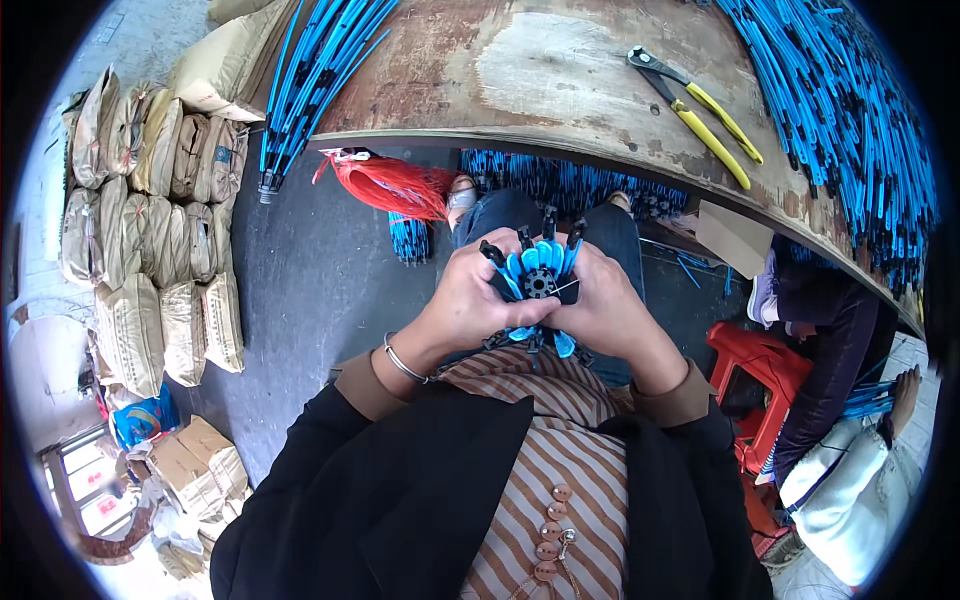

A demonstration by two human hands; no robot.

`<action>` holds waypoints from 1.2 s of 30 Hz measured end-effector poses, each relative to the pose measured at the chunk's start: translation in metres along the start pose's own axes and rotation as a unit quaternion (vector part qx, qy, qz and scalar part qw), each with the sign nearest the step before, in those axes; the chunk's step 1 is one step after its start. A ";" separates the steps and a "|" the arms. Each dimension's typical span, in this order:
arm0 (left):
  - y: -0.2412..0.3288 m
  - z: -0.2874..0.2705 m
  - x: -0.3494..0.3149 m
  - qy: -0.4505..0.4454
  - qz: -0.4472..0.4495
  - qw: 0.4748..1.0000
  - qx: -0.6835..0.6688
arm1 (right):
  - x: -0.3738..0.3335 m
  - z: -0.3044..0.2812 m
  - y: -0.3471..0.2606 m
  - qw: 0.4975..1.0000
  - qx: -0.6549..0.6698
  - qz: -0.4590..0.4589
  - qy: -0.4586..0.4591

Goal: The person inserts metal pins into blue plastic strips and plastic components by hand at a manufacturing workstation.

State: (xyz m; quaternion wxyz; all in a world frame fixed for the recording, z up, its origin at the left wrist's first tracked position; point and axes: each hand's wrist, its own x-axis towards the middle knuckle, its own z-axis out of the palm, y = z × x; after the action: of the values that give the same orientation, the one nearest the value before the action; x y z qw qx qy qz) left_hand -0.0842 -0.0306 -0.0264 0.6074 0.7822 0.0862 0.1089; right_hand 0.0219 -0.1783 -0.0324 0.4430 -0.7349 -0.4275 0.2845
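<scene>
In front of my striped top, my left hand [475, 295] and my right hand [602, 300] are both closed round what looks like an umbrella frame [540, 258], seen end-on. Its blue ribs with black tips stand in a ring round a black notched hub [541, 284]. My thumbs meet at the near side of the hub. A thin pale wire or pin [566, 288] sticks out beside the hub, by my right thumb. The lower part of the frame is mostly hidden by my hands.
On the worn wooden table [440, 75] lie yellow-handled pliers [700, 115] and piles of blue ribs [830, 120]. A red bundle [390, 185] hangs under the edge. Another person [835, 350] sits at the right by a red stool [765, 375]. Sacks [150, 235] are stacked left.
</scene>
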 end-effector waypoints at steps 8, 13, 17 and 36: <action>0.007 -0.004 0.006 -0.036 -0.026 0.998 -0.042 | -0.003 -0.002 0.001 0.998 -0.053 -0.012 0.018; 0.005 -0.005 0.003 -0.049 -0.080 0.990 -0.105 | -0.001 -0.006 -0.013 0.996 -0.085 0.017 0.000; 0.001 -0.003 -0.002 -0.029 -0.095 0.988 -0.122 | -0.004 -0.006 -0.011 0.997 -0.071 0.005 0.002; -0.006 -0.013 0.000 -0.021 -0.058 0.996 -0.064 | -0.018 -0.004 -0.024 0.955 -0.220 -0.117 0.162</action>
State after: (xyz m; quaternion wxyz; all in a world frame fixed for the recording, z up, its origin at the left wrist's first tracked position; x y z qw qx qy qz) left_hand -0.0879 -0.0168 -0.0294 0.6635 0.7372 0.1114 0.0624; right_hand 0.0077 -0.1896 -0.0089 0.3643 -0.7952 -0.4846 0.0066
